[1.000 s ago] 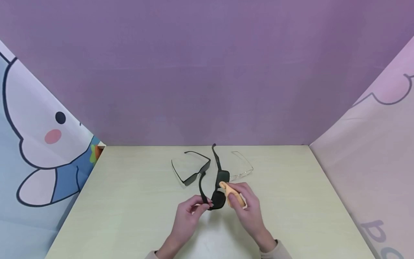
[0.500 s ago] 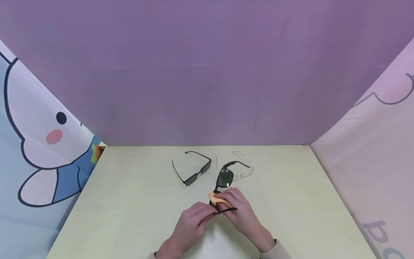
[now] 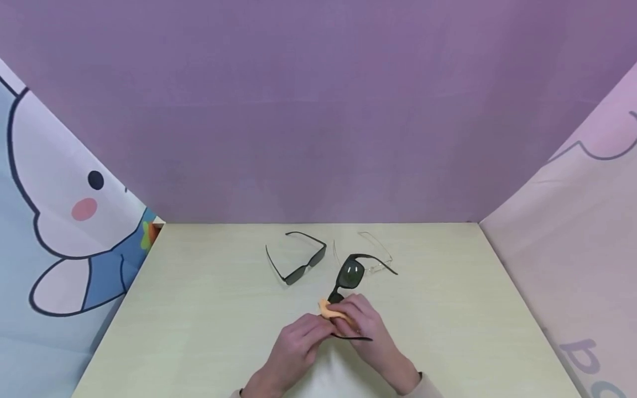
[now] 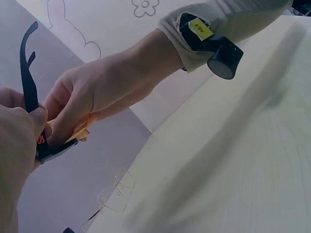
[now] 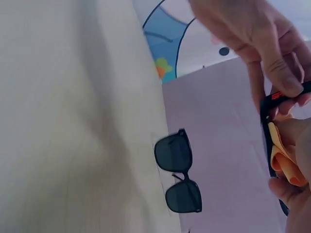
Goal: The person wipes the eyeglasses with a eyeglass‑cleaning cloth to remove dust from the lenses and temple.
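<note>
In the head view my left hand (image 3: 300,344) pinches the near end of black sunglasses (image 3: 351,275), by the hinge of one temple. These sunglasses are tilted above the table, with the far lens exposed and both temples pointing right. My right hand (image 3: 372,341) holds a folded orange cloth (image 3: 332,312) against the near lens, which is mostly hidden. In the right wrist view the cloth (image 5: 281,155) lies bunched between the fingers and the frame. From the left wrist view, my left thumb and fingers (image 4: 40,119) grip the temple's base, and the cloth's edge (image 4: 80,128) shows behind.
Another pair of dark sunglasses (image 3: 296,275) lies unfolded on the pale table (image 3: 199,309), left of the held pair. Thin wire-framed glasses (image 3: 380,267) lie behind the held pair, partly covered by it. A purple wall (image 3: 318,110) stands behind the table, with printed panels on both sides.
The held sunglasses have turned so their temples swing from up-left to the right. My right hand's cloth has moved from near the bridge down to the near lens. Both hands have drawn closer together.
</note>
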The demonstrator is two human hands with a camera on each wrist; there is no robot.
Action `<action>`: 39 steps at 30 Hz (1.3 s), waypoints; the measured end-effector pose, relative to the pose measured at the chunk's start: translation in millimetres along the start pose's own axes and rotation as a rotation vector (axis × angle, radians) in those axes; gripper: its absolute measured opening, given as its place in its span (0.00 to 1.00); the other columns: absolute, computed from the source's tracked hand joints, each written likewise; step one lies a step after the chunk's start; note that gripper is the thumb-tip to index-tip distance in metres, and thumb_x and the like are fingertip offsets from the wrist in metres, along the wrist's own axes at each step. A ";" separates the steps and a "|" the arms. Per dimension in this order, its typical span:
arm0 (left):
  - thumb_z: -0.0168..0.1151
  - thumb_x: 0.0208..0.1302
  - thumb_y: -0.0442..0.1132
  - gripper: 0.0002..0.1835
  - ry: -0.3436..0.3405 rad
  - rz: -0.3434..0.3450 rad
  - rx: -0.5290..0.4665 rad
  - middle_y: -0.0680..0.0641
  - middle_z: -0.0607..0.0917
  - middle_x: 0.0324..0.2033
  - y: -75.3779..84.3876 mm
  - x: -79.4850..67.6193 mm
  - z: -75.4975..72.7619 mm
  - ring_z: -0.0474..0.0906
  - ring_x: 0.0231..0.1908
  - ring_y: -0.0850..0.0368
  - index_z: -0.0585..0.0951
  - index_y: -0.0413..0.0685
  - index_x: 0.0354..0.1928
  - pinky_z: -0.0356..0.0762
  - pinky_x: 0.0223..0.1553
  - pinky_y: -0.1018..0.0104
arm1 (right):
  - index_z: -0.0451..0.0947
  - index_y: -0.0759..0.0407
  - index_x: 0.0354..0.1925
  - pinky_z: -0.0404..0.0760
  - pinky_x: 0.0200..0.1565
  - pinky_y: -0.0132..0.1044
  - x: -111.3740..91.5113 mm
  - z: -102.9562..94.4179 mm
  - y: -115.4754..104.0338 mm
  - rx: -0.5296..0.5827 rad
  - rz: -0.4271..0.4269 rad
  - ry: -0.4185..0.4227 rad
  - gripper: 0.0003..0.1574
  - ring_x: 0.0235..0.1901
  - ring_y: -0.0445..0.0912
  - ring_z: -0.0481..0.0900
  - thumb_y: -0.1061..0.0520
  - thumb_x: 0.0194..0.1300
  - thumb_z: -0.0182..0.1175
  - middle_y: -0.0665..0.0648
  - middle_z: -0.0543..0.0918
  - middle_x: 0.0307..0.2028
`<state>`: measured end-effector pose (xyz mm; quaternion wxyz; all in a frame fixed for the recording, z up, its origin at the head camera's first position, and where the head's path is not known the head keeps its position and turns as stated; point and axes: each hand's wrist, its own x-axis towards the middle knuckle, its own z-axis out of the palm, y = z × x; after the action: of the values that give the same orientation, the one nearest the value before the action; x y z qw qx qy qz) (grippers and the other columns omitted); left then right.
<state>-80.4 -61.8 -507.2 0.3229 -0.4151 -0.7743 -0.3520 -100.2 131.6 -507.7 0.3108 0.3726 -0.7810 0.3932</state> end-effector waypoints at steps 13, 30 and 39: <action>0.52 0.81 0.40 0.14 0.031 0.029 0.007 0.51 0.88 0.38 -0.2 0.3 1.2 0.84 0.39 0.60 0.86 0.44 0.42 0.85 0.46 0.73 | 0.84 0.60 0.50 0.81 0.45 0.27 -3.3 2.0 -1.2 -0.034 0.025 -0.012 0.17 0.41 0.44 0.78 0.50 0.80 0.55 0.51 0.82 0.41; 0.51 0.81 0.39 0.15 0.036 0.027 0.040 0.52 0.88 0.39 -0.3 0.2 -2.1 0.84 0.39 0.60 0.87 0.45 0.41 0.85 0.45 0.73 | 0.84 0.62 0.49 0.82 0.47 0.28 -2.8 6.1 -3.0 -0.042 0.021 -0.004 0.17 0.42 0.45 0.79 0.51 0.80 0.55 0.52 0.81 0.41; 0.50 0.81 0.40 0.16 0.022 0.033 0.026 0.50 0.89 0.41 0.3 -0.2 -0.5 0.86 0.41 0.58 0.87 0.45 0.42 0.86 0.48 0.70 | 0.83 0.63 0.51 0.80 0.43 0.31 2.5 -0.7 3.5 -0.121 0.030 0.054 0.19 0.40 0.46 0.77 0.52 0.81 0.52 0.54 0.82 0.42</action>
<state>-80.0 -62.2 -506.9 0.3425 -0.4195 -0.7683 -0.3413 -104.3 132.8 -506.8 0.3478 0.3305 -0.8003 0.3597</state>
